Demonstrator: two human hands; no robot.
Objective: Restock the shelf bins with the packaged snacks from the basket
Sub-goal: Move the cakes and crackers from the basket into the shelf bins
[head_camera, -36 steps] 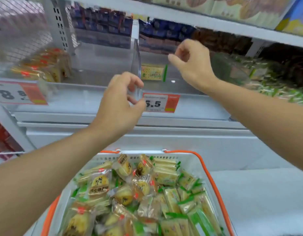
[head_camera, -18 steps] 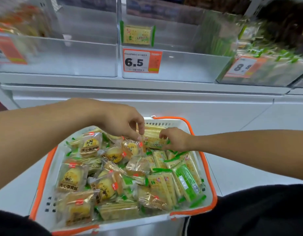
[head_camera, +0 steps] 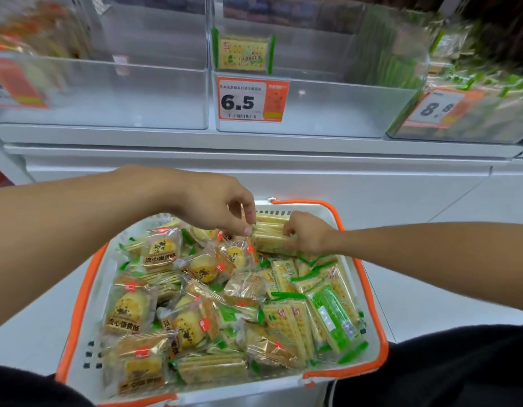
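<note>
A cracker pack [head_camera: 267,235] at the far end of the basket [head_camera: 369,277] is pinched at its left end by the L hand [head_camera: 216,207], fingers curled; R end is gripped by the R hand [head_camera: 305,235]. Pack's long axis runs left-right, approx. level.

bright, even, cool white light from overhead, with soft faint shadows only. the clear bin walls [head_camera: 154,92] carry a milky sheen and small glare spots. the upper corners smear with motion blur: the 8.8 price tag [head_camera: 439,108] and the packets behind it are streaked, the left tag [head_camera: 13,83] too. the 6.5 tag [head_camera: 252,99] reads sharp. wide-angle bending curves the shelf edge [head_camera: 254,142]. wrappers in the basket [head_camera: 78,306] glint.
</note>
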